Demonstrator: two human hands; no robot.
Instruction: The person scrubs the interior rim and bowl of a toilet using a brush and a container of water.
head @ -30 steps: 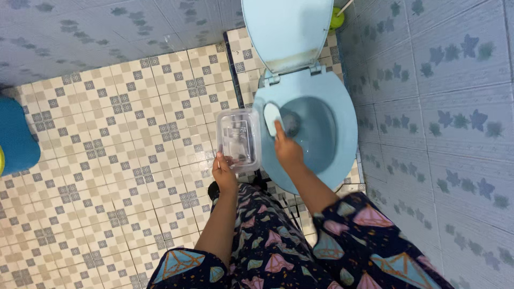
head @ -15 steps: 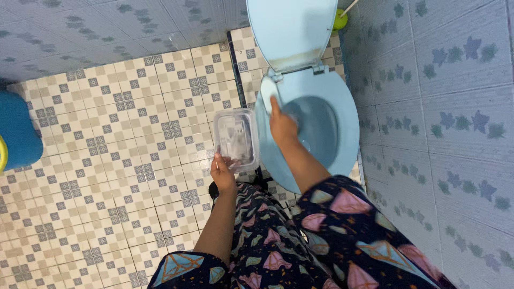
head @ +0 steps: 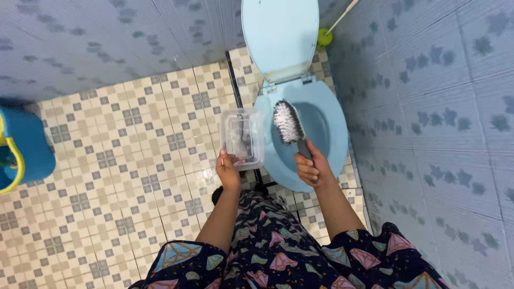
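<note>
A light blue toilet [head: 332,128] stands against the back wall with its lid [head: 278,37] raised. My right hand [head: 313,168] grips the handle of a scrub brush [head: 288,123], held above the near left part of the seat with its white bristles turned up toward me. My left hand [head: 229,170] holds the near edge of a clear plastic container [head: 242,136], level, just left of the toilet over the floor. Something small and clear lies inside the container; I cannot tell what it is.
Patterned floor tiles [head: 134,160] spread to the left. A blue bucket [head: 24,144] with a yellow handle stands at the far left. A green brush holder [head: 323,37] with a stick sits behind the toilet. A tiled wall [head: 428,134] runs close on the right.
My right hand pulled back from the far left rim of the seat toward me and turned the brush bristles up. The container stayed beside the toilet.
</note>
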